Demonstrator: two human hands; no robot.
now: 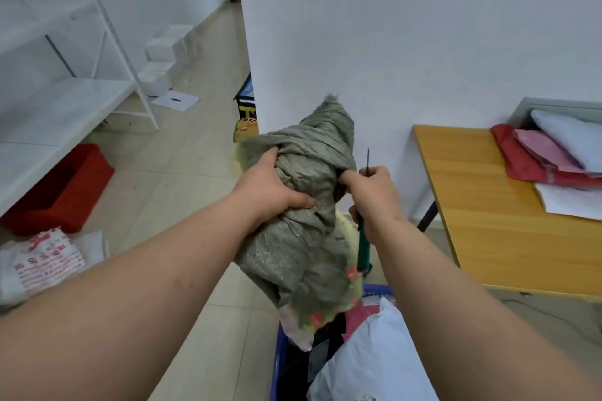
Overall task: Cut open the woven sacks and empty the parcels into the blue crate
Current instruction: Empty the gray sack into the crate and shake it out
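A crumpled grey-green woven sack [309, 205] is held up over the blue crate [280, 365], its lower end hanging into the crate. My left hand [270, 185] grips the sack's upper left side. My right hand [371, 192] pinches the sack's right edge and also holds a green-handled knife [363, 247], whose thin blade points up above the fist. White, pink and dark parcels [368, 355] lie in the crate.
A yellow-topped table [482, 215] at right carries red, pink and white mailers. White metal shelves [65, 101] stand at left with a red box [62, 189] under them and a printed bag [42, 260] on the floor. A white wall rises ahead.
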